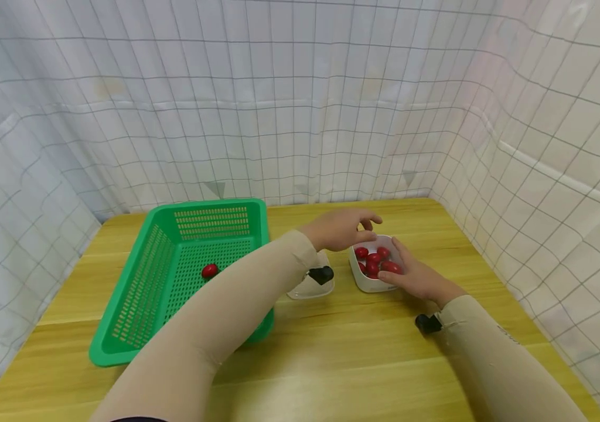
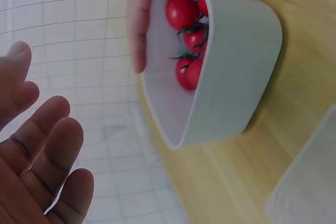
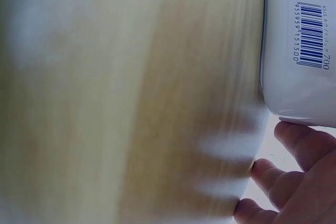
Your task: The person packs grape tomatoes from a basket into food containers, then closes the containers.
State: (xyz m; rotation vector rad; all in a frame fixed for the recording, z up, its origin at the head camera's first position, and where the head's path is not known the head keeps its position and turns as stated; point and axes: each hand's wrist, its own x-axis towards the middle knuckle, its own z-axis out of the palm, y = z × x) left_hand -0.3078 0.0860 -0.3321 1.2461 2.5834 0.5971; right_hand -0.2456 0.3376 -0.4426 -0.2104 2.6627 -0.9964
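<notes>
Look past the closest thing, the left sleeve [image 1: 212, 322], to the white container [image 2: 239, 56] on the table [image 1: 353, 363]. Expect light, stiff, smooth walls; grasp by opposite sides, keeping level to spare likely bruisable tomatoes [image 2: 181, 13]. Note rounded corners, glossy red skins, thin green stems [image 2: 195, 27]. See left hand [image 1: 339, 227] loosely spread nearby, right hand [image 1: 421, 280] spread at right rim, impossible to judge if pinching.

i have the left arm [image 1: 226, 305] slanting up and inward, its left grip [image 1: 343, 228] palm-down, fingers loosely bent. the right arm [image 1: 495, 346] angles in from the lower right; i see the right grip [image 1: 417, 275] with thumb and fingers spread apart, their pressure unclear to me.
</notes>
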